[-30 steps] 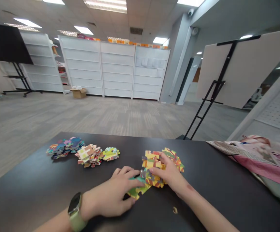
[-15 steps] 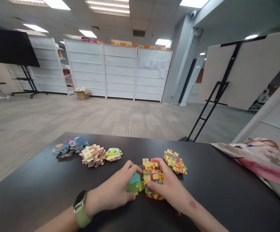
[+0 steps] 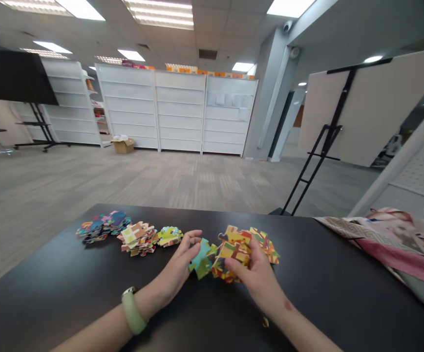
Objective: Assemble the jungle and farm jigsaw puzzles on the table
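Note:
My right hand (image 3: 261, 269) is closed around a bunch of yellow and orange puzzle pieces (image 3: 234, 254), thumb in front and fingers behind. My left hand (image 3: 179, 266) is open beside teal and green puzzle pieces (image 3: 201, 259), its palm turned inward and its fingers apart. Whether the palm touches those pieces I cannot tell. They sit close against the left side of the bunch in my right hand. Just behind my right fingers, a pile of yellow and red puzzle pieces (image 3: 271, 247) lies on the dark table (image 3: 182, 318), partly hidden.
Toward the table's far left lie a blue-purple pile of puzzle pieces (image 3: 105, 226), a cream and red pile (image 3: 138, 238), and a small yellow-green pile (image 3: 170, 235). A patterned cloth (image 3: 391, 244) covers the right edge. An easel-like stand (image 3: 318, 161) rises beyond the table.
My left hand has opened and turned away from the teal and green pieces, which are now tilted. My right hand has raised and tilted its yellow and orange pieces.

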The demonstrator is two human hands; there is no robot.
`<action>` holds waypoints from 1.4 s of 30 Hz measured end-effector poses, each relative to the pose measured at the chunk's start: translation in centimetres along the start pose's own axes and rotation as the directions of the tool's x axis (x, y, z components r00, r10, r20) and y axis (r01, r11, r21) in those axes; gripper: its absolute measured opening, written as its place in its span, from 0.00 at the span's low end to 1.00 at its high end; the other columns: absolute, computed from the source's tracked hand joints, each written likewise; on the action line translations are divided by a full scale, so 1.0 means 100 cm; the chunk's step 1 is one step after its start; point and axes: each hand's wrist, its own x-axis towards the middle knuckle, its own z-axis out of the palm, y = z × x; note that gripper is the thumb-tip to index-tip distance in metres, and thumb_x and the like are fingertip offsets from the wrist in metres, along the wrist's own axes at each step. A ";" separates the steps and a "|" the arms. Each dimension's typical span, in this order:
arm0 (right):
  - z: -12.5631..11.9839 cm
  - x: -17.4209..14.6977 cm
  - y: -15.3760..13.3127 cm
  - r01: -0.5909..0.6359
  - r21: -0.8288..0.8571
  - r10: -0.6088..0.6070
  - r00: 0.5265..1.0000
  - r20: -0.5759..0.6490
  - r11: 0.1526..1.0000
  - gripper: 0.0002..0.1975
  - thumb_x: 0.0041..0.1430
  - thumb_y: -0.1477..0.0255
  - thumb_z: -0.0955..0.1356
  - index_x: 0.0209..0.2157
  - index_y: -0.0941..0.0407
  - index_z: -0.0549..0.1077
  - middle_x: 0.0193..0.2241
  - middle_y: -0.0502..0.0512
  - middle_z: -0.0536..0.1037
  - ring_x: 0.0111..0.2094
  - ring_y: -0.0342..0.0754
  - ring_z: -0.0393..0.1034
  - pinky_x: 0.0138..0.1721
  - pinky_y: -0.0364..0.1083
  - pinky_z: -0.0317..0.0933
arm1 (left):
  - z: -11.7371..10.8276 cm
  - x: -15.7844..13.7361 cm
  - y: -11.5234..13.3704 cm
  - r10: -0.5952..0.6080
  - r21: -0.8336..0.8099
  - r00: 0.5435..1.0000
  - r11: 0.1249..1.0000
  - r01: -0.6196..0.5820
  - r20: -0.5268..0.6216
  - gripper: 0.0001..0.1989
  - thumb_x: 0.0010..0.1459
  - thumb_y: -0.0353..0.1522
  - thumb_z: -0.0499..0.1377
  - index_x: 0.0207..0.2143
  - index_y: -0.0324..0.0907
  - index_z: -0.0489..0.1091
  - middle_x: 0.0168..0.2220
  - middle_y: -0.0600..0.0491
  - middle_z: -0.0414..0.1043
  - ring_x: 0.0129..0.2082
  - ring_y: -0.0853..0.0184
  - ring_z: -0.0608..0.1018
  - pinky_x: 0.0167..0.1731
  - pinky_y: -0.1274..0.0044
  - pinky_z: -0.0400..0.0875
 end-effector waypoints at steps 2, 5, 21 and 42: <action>0.009 -0.002 0.006 0.068 -0.215 -0.054 0.996 0.070 0.974 0.22 0.59 0.66 0.71 0.53 0.52 0.66 0.53 0.59 0.74 0.55 0.57 0.70 0.60 0.57 0.62 | 0.008 -0.008 0.001 0.083 0.032 0.990 0.996 -0.087 0.113 0.27 0.66 0.44 0.55 0.61 0.47 0.49 0.57 0.46 0.60 0.57 0.58 0.69 0.56 0.67 0.65; 0.013 -0.007 0.013 0.152 -0.437 -0.091 0.983 0.158 0.886 0.30 0.59 0.70 0.70 0.62 0.53 0.61 0.63 0.63 0.63 0.65 0.57 0.56 0.67 0.59 0.50 | 0.013 -0.017 0.008 0.191 0.262 0.949 0.931 -0.256 0.251 0.35 0.61 0.32 0.63 0.64 0.48 0.47 0.61 0.45 0.58 0.60 0.58 0.66 0.62 0.65 0.59; -0.112 0.047 0.002 -0.246 -0.873 0.122 0.969 -0.214 0.421 0.28 0.54 0.47 0.67 0.34 0.59 0.78 0.39 0.70 0.80 0.46 0.71 0.73 0.49 0.61 0.62 | 0.007 -0.013 0.019 0.152 0.520 0.943 0.803 -0.293 0.296 0.27 0.60 0.28 0.59 0.60 0.47 0.58 0.56 0.49 0.68 0.54 0.59 0.72 0.58 0.68 0.65; 0.003 -0.003 -0.004 0.401 -0.486 -0.185 0.883 0.432 0.777 0.27 0.53 0.84 0.68 0.52 0.48 0.66 0.52 0.54 0.68 0.55 0.51 0.66 0.59 0.51 0.60 | -0.002 -0.005 0.014 0.236 0.384 0.921 0.855 -0.348 0.309 0.28 0.67 0.44 0.56 0.63 0.44 0.54 0.60 0.45 0.60 0.60 0.57 0.65 0.62 0.65 0.59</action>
